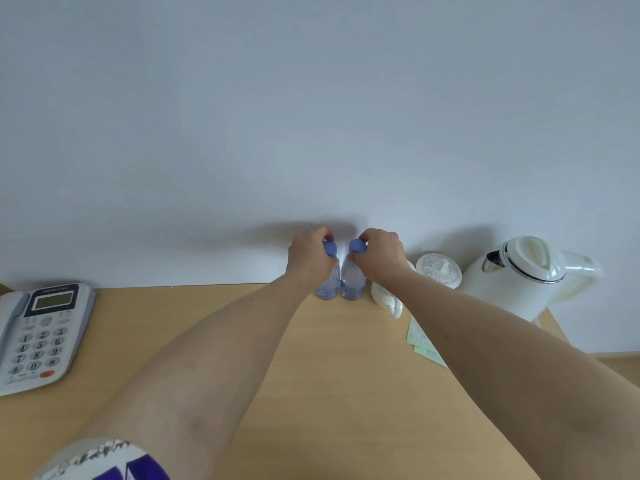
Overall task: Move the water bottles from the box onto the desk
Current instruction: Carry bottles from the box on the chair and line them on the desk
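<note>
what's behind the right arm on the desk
A white cup and green papers peek out from behind the right forearm; the arm covers the rest of each.

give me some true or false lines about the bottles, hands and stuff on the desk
1. Each hand grips one bottle near its cap. True: left hand on the left bottle, right hand on the right bottle.
2. The bottles lie on their sides. False: both stand upright, side by side, near the wall.
3. The phone is right of the bottles. False: it is at the desk's left edge.
4. The kettle is right of the bottles. True.
5. The caps are red. False: blue.
</note>
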Tool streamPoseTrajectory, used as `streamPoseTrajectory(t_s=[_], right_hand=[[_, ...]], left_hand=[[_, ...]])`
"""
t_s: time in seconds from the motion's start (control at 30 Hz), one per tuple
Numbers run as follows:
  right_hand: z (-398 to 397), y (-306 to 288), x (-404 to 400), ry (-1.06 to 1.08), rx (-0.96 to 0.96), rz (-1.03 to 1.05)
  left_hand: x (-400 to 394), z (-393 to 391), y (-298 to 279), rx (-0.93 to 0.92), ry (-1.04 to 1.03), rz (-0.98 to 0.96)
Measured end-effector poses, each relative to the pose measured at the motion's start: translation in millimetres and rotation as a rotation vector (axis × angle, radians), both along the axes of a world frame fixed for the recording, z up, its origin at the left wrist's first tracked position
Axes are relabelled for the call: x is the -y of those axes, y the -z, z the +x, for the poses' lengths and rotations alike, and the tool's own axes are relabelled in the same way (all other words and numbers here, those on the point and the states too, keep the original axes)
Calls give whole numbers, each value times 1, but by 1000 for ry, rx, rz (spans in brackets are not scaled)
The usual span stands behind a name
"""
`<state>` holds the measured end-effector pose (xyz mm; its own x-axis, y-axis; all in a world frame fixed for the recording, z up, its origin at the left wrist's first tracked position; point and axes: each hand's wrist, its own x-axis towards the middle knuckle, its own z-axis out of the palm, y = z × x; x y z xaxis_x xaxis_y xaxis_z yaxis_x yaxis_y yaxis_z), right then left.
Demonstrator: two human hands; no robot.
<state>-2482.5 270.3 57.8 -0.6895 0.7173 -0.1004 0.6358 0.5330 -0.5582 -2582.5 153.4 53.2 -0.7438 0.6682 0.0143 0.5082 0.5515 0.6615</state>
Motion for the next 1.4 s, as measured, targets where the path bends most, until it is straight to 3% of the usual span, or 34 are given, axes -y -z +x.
streamPoseTrajectory(t_s=[0.27, 0.53, 0.8, 1.07, 1.4], right_hand=[[-10, 9, -3, 59, -48, -5], [0, -5, 4, 33, 17, -33], [46, -63, 11, 143, -18, 62], [179, -100, 37, 400, 53, 189], [415, -114, 88, 874, 177, 180]], left_hand=[[4, -2, 2, 28, -14, 87], [8, 0, -12, 45, 32, -18], [3, 16, -70, -121, 184, -1], [-30, 113, -93, -207, 538, -16], [-56, 342, -121, -259, 1016, 51]])
